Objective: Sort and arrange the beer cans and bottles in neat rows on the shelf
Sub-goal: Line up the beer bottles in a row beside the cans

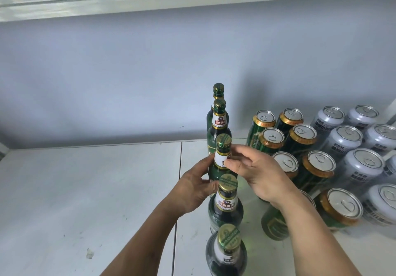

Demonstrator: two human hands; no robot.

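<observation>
Head view: third bottle (221, 160) in the row sits centre frame, between both hands. Left hand (194, 190) is on its left side, fingers curled round the green body below the neck label, thumb on the near side. Right hand (255, 175) comes in from the right w/ thumb and fingertips pinching the neck at the white label, other fingers loosely bent. So both hands have hold of the same bottle.

Bottle stands upright, long axis vertical, cap toward top of frame, base on the white shelf (85, 190).

Look: dark green glass, gold crown cap w/ green print, white neck label w/ gold band, partly hidden by the right fingers.

It's one of five matching bottles in a single line running from lower centre up to mid frame: nearest bottle (227, 252) at the bottom edge, second bottle (227, 200) just above, then the held one, then fourth bottle (218, 123) and rear bottle (218, 91) near the back wall (128, 72). All upright.

Right of the line: green-and-gold cans (300, 142) in two rows, then silver cans (360, 147) in rows at far right, all standing, tabs up. One green can is partly behind the right forearm.
</observation>
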